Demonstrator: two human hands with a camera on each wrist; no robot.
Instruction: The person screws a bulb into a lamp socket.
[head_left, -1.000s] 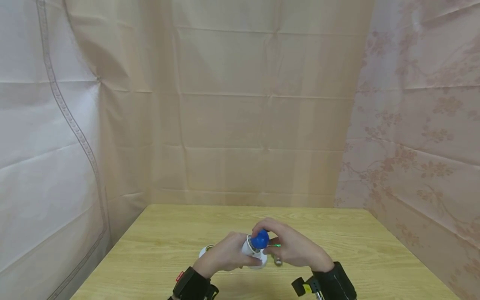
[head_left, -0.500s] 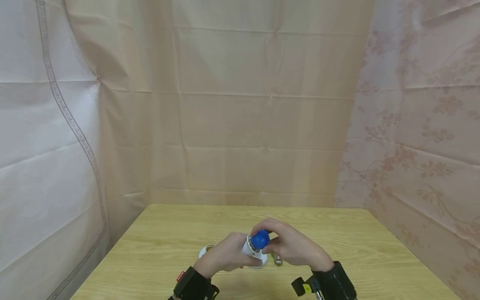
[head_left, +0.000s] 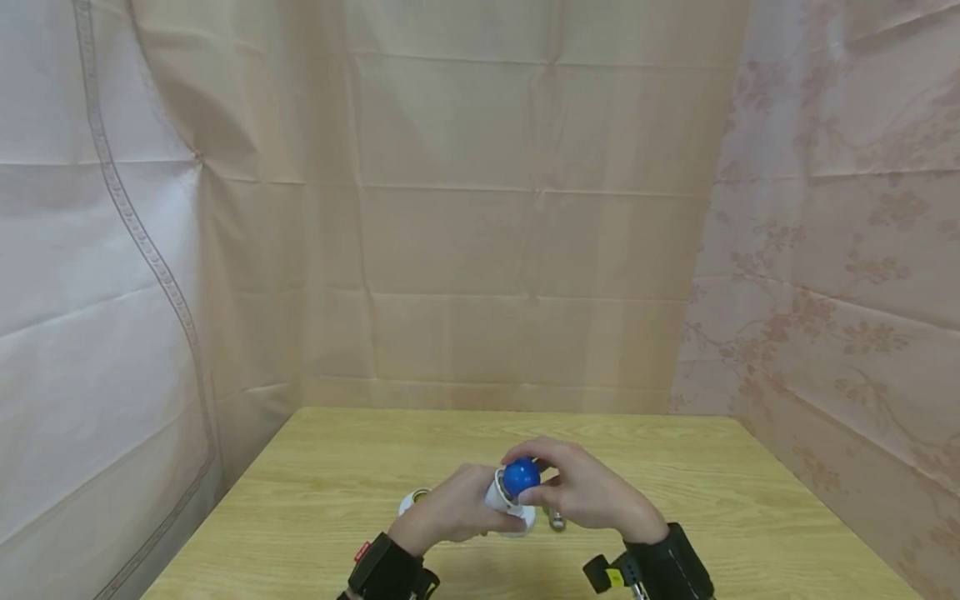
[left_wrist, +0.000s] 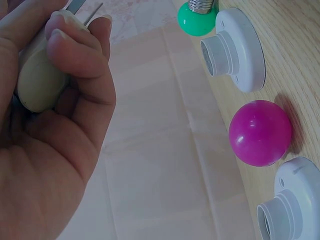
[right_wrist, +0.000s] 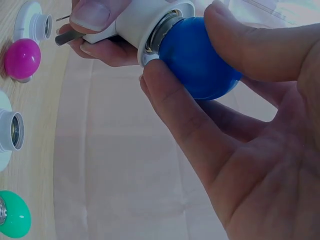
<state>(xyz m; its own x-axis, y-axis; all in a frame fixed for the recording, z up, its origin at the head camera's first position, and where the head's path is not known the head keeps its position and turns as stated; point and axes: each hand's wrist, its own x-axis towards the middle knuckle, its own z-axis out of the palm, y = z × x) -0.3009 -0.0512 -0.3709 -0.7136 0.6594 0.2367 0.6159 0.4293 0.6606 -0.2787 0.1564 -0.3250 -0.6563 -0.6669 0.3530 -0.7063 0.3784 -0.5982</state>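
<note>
Above the table, my left hand (head_left: pixel 459 502) grips a white plug-in lamp holder (right_wrist: pixel 131 24). Its metal prongs (right_wrist: pixel 69 37) stick out past the fingers in the right wrist view. My right hand (head_left: pixel 588 490) holds a blue light bulb (right_wrist: pixel 197 57) between thumb and fingers. The bulb's metal screw base sits in the mouth of the lamp holder, with part of the metal showing at the rim. In the left wrist view, the curled fingers wrap the holder's rounded body (left_wrist: pixel 41 85), and the blue bulb is out of sight.
Two white round lamp bases (left_wrist: pixel 250 52) stand on the wooden table (head_left: pixel 337 450). Between them lies a pink bulb (left_wrist: pixel 261 133). A green bulb (left_wrist: pixel 197 20) lies beside the farther base. Cloth curtains (head_left: pixel 525 250) hang around the table.
My right fingers have shifted around the blue bulb, the thumb moving slightly up and left. The green bulb, glimpsed behind the right fingers earlier, is now hidden. My left hand stays nearly still.
</note>
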